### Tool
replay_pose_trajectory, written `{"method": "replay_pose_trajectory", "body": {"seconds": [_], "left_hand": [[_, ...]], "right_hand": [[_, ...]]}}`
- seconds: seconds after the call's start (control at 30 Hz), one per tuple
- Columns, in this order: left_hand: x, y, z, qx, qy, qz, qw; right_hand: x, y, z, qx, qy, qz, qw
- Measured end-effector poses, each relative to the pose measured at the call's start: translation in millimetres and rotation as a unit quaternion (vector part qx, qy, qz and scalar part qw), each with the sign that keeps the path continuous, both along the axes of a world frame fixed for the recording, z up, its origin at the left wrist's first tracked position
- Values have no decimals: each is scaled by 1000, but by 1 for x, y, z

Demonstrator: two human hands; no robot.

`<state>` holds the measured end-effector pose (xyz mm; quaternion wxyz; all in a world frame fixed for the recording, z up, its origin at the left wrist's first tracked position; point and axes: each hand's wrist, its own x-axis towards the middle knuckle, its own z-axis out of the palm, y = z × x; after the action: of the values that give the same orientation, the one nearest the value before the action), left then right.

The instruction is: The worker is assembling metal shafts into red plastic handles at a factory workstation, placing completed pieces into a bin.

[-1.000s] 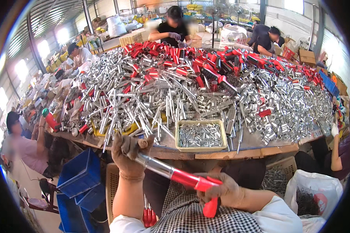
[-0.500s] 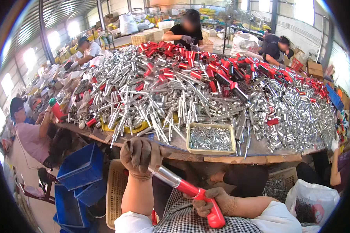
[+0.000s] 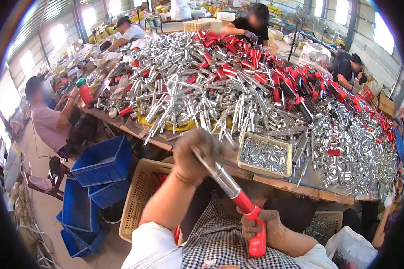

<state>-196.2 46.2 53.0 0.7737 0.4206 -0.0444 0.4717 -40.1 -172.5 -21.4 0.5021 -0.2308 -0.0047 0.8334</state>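
Across my lap lies a tube-shaped tool (image 3: 243,201), red at the lower part with a rounded, bent end and a bright silver sleeve at the upper part. My left hand (image 3: 194,157), in a brown glove and blurred by motion, is closed round its silver upper end, where a thin metal piece shows by the fingers. My right hand (image 3: 267,226), gloved too, wraps the red handle near its bent end. The tool slants from upper left to lower right, in front of my checked apron (image 3: 211,244). Its tip is hidden by my left hand.
Beyond my hands, a table holds a heap of silver metal parts (image 3: 202,98) and red tubes. A cream tray (image 3: 265,154) of small pins sits at its edge. Blue crates (image 3: 101,161) and a tan basket (image 3: 139,197) with red pieces stand left. Several people work around.
Both hands and the tool have shifted right in the picture, and the tool now stands steeper. The left hand is higher and blurred. The whole view has turned, tilting the table.
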Motion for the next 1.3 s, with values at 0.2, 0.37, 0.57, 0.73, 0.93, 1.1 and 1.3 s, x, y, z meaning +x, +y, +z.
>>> {"method": "replay_pose_trajectory", "body": {"seconds": [0.2,0.37,0.57,0.73,0.93,1.1,1.3], "left_hand": [[23,-11,-27,-144,-59,-26,988],[4,7,-29,-201,-3,78,976],[-5,-5,-64,-133,-100,-29,986],[-72,35,-100,-188,-82,108,973],[-140,-13,-153,354,463,407,703],[-131,-44,-223,342,544,370,671],[-211,-16,-346,-171,665,388,614]], "right_hand": [[-11,4,41,95,-395,-143,903],[22,0,8,360,-736,-133,557],[-10,13,30,171,-463,-88,866],[-1,39,36,80,-384,-44,919],[-17,81,12,96,-406,69,906],[-64,139,-6,8,-274,169,947],[-53,171,15,438,-731,102,512]]}}
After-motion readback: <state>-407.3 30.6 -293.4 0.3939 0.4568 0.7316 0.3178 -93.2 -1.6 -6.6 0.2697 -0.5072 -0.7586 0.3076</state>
